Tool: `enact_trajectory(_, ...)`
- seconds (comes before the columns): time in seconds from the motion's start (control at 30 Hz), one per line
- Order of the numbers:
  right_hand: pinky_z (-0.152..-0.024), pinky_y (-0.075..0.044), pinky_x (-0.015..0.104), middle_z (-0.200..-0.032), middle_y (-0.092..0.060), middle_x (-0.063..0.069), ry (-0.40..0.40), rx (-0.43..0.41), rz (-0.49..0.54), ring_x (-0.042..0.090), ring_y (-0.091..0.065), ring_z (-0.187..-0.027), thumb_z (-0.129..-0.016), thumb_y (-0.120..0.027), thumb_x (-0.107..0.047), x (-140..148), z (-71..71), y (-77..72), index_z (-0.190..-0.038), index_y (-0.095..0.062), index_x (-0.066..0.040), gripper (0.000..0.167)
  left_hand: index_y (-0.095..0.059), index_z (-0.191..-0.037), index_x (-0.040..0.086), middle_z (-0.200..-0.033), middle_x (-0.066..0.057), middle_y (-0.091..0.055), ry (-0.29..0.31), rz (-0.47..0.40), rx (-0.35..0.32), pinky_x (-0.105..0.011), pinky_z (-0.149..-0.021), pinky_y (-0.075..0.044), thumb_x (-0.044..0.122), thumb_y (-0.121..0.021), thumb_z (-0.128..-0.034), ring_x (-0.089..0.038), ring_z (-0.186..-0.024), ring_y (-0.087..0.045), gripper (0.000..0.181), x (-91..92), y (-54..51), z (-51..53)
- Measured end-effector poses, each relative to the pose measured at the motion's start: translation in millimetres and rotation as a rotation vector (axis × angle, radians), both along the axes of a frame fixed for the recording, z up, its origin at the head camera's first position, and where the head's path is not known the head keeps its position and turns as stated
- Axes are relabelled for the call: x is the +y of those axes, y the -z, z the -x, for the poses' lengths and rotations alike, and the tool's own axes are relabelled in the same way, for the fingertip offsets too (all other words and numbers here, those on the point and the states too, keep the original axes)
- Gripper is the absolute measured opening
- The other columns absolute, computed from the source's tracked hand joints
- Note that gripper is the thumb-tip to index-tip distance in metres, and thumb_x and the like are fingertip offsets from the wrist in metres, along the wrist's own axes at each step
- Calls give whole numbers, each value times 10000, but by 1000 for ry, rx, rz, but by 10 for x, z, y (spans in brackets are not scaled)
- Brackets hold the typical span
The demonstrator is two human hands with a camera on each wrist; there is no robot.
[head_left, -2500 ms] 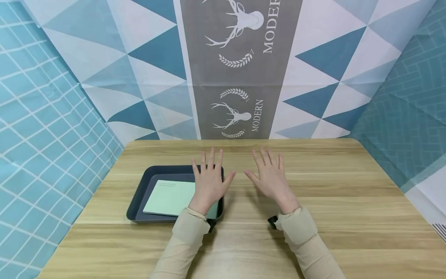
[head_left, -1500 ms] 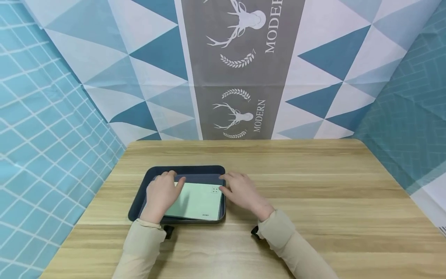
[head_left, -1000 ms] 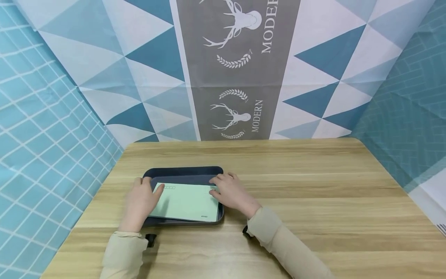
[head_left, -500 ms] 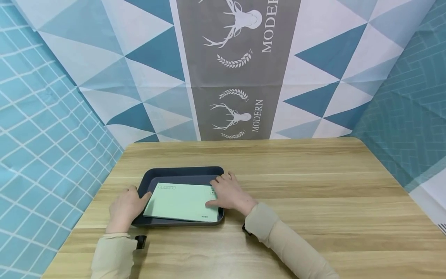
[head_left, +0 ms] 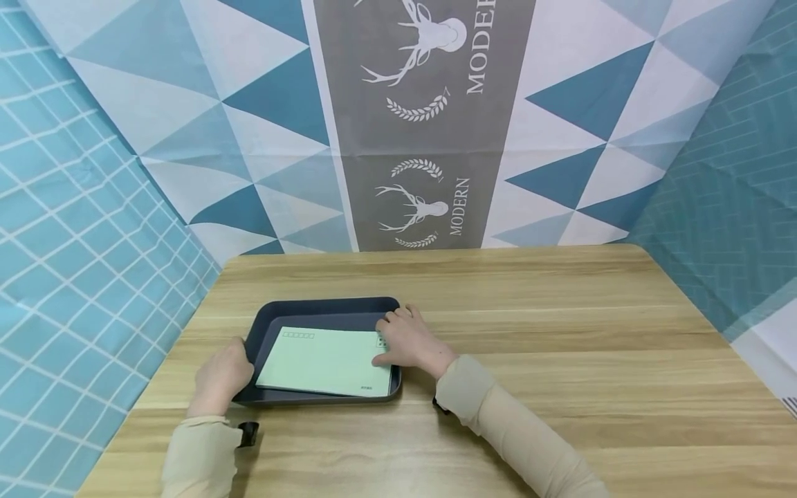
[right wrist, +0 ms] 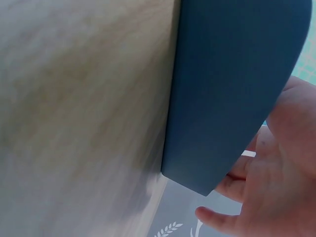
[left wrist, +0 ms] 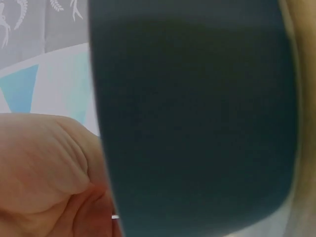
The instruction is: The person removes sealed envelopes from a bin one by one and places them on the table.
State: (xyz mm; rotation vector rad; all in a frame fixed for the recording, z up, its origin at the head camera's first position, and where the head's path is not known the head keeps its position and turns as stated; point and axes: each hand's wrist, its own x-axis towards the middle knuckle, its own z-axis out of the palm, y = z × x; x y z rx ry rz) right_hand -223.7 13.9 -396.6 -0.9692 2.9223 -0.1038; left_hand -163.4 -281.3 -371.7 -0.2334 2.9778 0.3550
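Note:
A stack of pale green envelopes (head_left: 324,363), with postcode boxes on the top one, lies in a dark grey tray (head_left: 324,306). My left hand (head_left: 223,377) grips the tray's left rim, its thumb bent over the edge. In the left wrist view the tray's dark wall (left wrist: 197,118) fills most of the picture, beside the left hand (left wrist: 44,168). My right hand (head_left: 412,342) reaches over the right rim, loosely bent fingers and thumb at the top envelope's right end. The right wrist view has the right hand (right wrist: 276,173) beyond the tray's outer wall (right wrist: 232,94); its fingertips are partly hidden.
The tray stands left of centre on a wooden table (head_left: 548,332). A patterned cloth (head_left: 429,131) hangs behind the table, with a blue checked cloth (head_left: 75,263) at the left. Dark wrist devices (head_left: 249,434) show at the cuffs.
Both hands have come down from above the table to the tray. The left has moved left and taken hold of its rim; the right has settled at the envelopes' right end.

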Motion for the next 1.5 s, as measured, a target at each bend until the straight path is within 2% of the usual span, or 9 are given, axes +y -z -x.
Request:
enact_trajectory(0.27,-1055,-269,485,-1077,-557,5,13,22,58,210,-503,-1053,-739,-681,-488,-19,17,-11,-1101,-592,-149,503,-400,-1175,-197,-988,-373,-543,38,-22,-5,-518,-638,-467,-27,-415,-748,-471,-849,-556,460,-56,37,-13)
enact_trajectory(0.43,-1049,-284,470,-964,-556,-31,19,3,178,160,-522,-941,-727,-730,-375,-41,21,-27,-1012,-572,-155,393,-404,-1175,-194,-990,-377,-540,21,-14,-11,-524,-635,-466,-17,-413,-754,-488,-857,-549,457,-65,39,-20)
enact_trajectory(0.6,-1003,-315,450,-829,-513,-66,50,-62,314,121,-467,-795,-714,-755,-259,-43,15,-50,-917,-497,-182,337,-383,-1193,-198,-1036,-393,-517,5,-14,-32,-533,-660,-465,3,-398,-775,-508,-892,-531,464,-69,34,-12)
enact_trajectory(0.77,-802,-409,299,-855,-570,-48,63,-167,458,123,-479,-750,-698,-771,-178,-28,-2,-91,-919,-532,-154,326,-362,-1205,-203,-1066,-404,-498,-6,-13,-47,-536,-674,-468,13,-393,-789,-517,-920,-521,469,-64,26,-9)
enact_trajectory(0.9,-682,-434,215,-845,-598,-38,78,-252,519,111,-500,-729,-695,-772,-150,-8,-8,-125,-892,-595,-125,266,-341,-1222,-202,-1102,-413,-476,-9,-15,-54,-547,-700,-465,14,-386,-797,-524,-959,-505,479,-58,35,-7)
enact_trajectory(1.07,-650,-432,206,-811,-601,-43,72,-300,551,104,-496,-707,-700,-773,-162,17,16,-151,-865,-633,-107,224,-335,-1241,-190,-1131,-406,-465,-4,-10,-62,-553,-729,-458,10,-372,-804,-524,-987,-491,482,-57,44,1)
enact_trajectory(1.23,-591,-428,208,-750,-598,-41,71,-348,616,102,-490,-650,-709,-766,-178,50,49,-181,-840,-643,-107,193,-350,-1250,-178,-1121,-390,-485,6,8,-60,-537,-694,-466,9,-386,-800,-503,-940,-519,489,-62,28,9)
enact_trajectory(1.4,-497,-344,212,-637,-505,-35,105,-385,664,103,-411,-555,-736,-744,-221,68,76,-169,-876,-648,-119,198,-353,-1250,-176,-1100,-384,-499,2,16,-66,-515,-640,-474,9,-402,-796,-460,-871,-549,494,-59,23,-5)
enact_trajectory(1.5,-470,-291,217,-597,-457,-32,122,-417,714,107,-355,-511,-757,-726,-218,77,83,-163,-894,-646,-116,189,-363,-1246,-172,-1101,-381,-502,-2,23,-60,-521,-648,-475,16,-399,-801,-481,-896,-541,485,-53,35,-15)
